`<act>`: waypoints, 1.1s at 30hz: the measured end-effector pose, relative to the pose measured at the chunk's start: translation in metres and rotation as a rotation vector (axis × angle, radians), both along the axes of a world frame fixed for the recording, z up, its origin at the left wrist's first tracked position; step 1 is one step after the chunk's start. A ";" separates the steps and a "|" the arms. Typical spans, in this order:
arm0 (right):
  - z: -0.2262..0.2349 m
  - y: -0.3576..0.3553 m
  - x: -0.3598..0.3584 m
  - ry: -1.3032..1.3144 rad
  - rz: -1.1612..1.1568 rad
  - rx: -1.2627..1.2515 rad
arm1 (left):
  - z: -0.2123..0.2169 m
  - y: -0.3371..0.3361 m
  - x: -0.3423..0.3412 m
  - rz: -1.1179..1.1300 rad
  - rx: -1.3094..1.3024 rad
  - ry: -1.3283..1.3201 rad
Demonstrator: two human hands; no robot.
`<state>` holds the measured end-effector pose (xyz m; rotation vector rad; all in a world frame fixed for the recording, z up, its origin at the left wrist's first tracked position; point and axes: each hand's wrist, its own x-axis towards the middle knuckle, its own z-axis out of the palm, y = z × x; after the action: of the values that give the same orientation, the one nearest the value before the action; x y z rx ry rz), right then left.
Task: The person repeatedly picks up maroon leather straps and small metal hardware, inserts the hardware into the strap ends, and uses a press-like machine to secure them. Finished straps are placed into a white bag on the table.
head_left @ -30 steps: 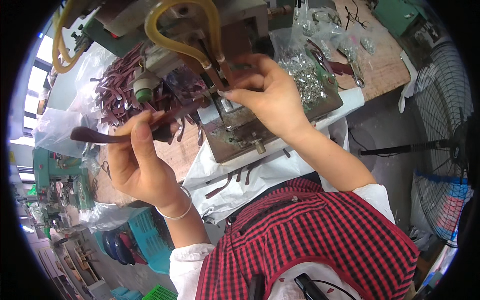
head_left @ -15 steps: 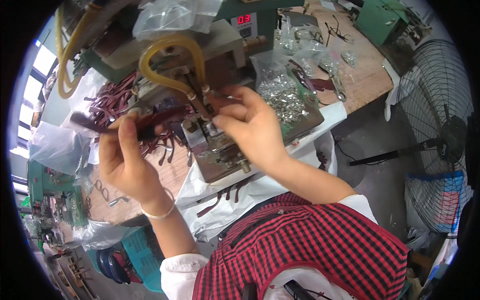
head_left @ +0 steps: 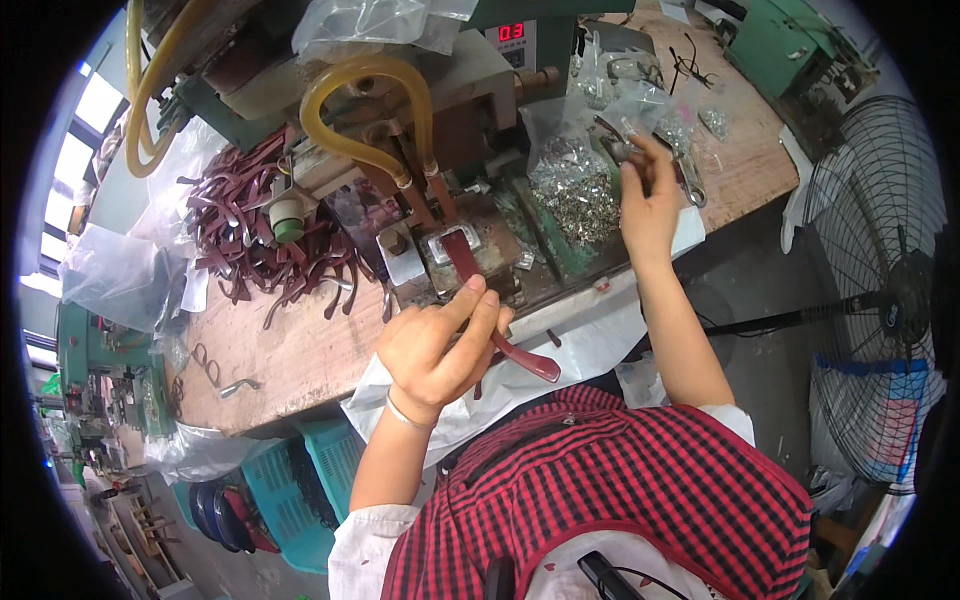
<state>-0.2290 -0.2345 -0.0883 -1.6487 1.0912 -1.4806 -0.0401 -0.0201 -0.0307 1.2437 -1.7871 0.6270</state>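
My left hand [head_left: 437, 348] pinches a dark red eyeglass temple [head_left: 527, 362]. The temple's flat far end lies in the small metal fixture [head_left: 437, 252] of the bench machine, below two copper-coloured rods joined by a yellow hose [head_left: 318, 108]. Its curved tip points back toward my apron. My right hand [head_left: 652, 205] is raised at the right, beside a heap of tiny shiny metal parts [head_left: 580, 205] on a clear plastic bag. Its fingers are bent and apart, and I see nothing held between them.
A large pile of dark red temples [head_left: 240, 215] covers the table left of the machine. An adjustable wrench [head_left: 690, 178] lies right of the metal parts. A caged floor fan [head_left: 880, 270] stands at the right. Turquoise baskets [head_left: 290, 510] sit below the table's left edge.
My left hand has brought the temple from the left down into the fixture. My right hand has left the copper-coloured rods and moved right, beside the metal parts. The view has shifted slightly.
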 end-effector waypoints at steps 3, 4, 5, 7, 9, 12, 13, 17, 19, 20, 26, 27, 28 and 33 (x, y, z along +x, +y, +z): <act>0.007 0.023 0.002 0.125 0.130 -0.028 | -0.003 -0.006 0.002 0.015 -0.027 0.014; 0.032 0.041 0.010 0.152 0.268 -0.147 | -0.003 -0.004 0.002 0.018 -0.014 0.013; 0.050 0.059 0.020 0.231 0.291 -0.253 | -0.002 -0.001 0.003 0.027 -0.005 0.004; 0.067 0.069 0.040 0.242 0.462 -0.230 | -0.001 -0.001 0.004 0.019 -0.013 -0.004; 0.061 0.065 0.058 0.257 0.532 -0.187 | -0.002 0.001 0.006 0.020 -0.043 -0.017; 0.064 0.069 0.065 0.255 0.521 -0.120 | 0.003 0.021 -0.006 0.019 0.118 0.184; 0.054 0.070 0.063 0.190 0.444 -0.153 | 0.001 0.028 -0.007 -0.001 0.152 0.261; 0.018 0.052 0.005 -0.224 0.358 0.259 | -0.052 0.075 0.028 0.636 0.053 0.197; -0.003 0.045 -0.016 -0.187 0.323 0.322 | -0.053 0.065 0.081 0.615 0.025 0.480; -0.003 0.045 -0.017 -0.139 0.330 0.326 | -0.050 0.056 0.102 0.619 0.068 0.385; 0.014 0.036 0.040 -0.033 0.370 0.201 | -0.095 -0.053 0.181 0.930 0.617 0.259; 0.008 0.034 0.040 0.008 0.348 0.214 | -0.120 -0.068 0.195 0.983 0.628 0.321; 0.004 0.031 0.038 0.052 0.323 0.225 | -0.127 -0.077 0.198 1.032 0.637 0.385; -0.009 0.045 -0.023 0.144 0.099 0.134 | -0.127 -0.014 0.216 1.078 0.715 0.373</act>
<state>-0.2518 -0.1899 -0.0968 -1.7092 1.1435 -1.2152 0.1763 -0.0343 -0.1572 2.6465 -0.9112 0.2436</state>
